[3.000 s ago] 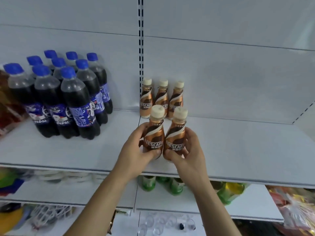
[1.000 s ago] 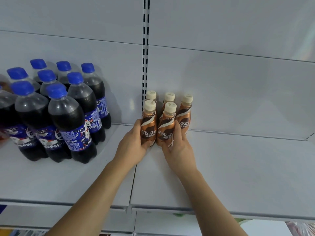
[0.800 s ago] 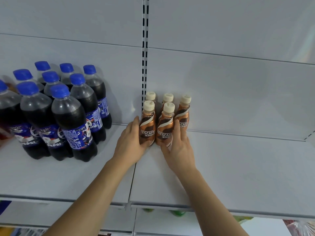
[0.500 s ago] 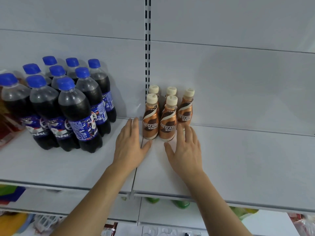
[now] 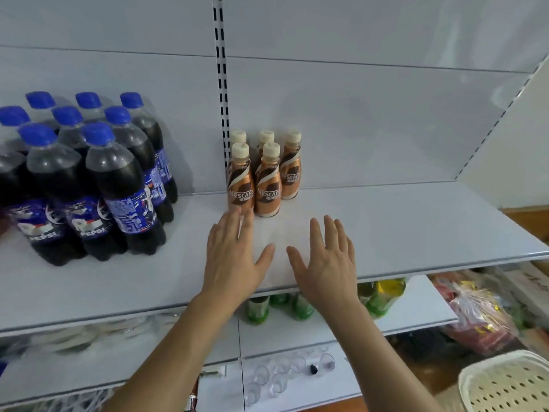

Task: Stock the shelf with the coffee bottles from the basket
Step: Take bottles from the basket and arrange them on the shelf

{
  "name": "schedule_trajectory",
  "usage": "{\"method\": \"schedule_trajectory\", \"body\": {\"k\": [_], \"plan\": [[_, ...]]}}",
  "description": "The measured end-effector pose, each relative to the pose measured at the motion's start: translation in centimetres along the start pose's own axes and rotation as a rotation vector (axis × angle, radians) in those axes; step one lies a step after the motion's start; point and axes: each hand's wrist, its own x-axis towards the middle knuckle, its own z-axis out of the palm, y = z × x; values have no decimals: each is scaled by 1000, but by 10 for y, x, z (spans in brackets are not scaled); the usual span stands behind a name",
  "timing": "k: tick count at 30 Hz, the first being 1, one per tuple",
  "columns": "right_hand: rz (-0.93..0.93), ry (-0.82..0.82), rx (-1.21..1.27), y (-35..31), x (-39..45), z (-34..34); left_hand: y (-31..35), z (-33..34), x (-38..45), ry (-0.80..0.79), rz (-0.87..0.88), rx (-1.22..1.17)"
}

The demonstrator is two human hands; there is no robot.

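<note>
Both bare forearms reach up and forward from the bottom of the view, converging slightly. The left hand (image 5: 233,263) is flat, palm down, fingers extended and close together, thumb spread toward the other hand. The right hand (image 5: 326,264) mirrors it, fingers straight, thumb angled inward. Neither hand holds anything.

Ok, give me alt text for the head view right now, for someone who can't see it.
Two open, empty hands, left hand and right hand, hover over a white shelf just in front of five upright coffee bottles grouped at the back. Cola bottles stand to the left; a white basket shows at lower right.
</note>
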Motion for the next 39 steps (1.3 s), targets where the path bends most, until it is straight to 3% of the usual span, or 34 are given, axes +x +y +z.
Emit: {"method": "schedule_trajectory", "body": {"k": [11, 26, 33, 39], "plan": [[336, 67, -71, 85, -110, -33, 104, 40, -42, -147, 359, -143], [761, 166, -83, 290, -242, -68, 344, 132, -114, -395, 784, -215], [995, 49, -62, 380, -313, -43, 414, 203, -161, -576, 911, -211], [1127, -38, -1, 418, -332, -21, 446, 260, -178, -757, 1004, -150]]}}
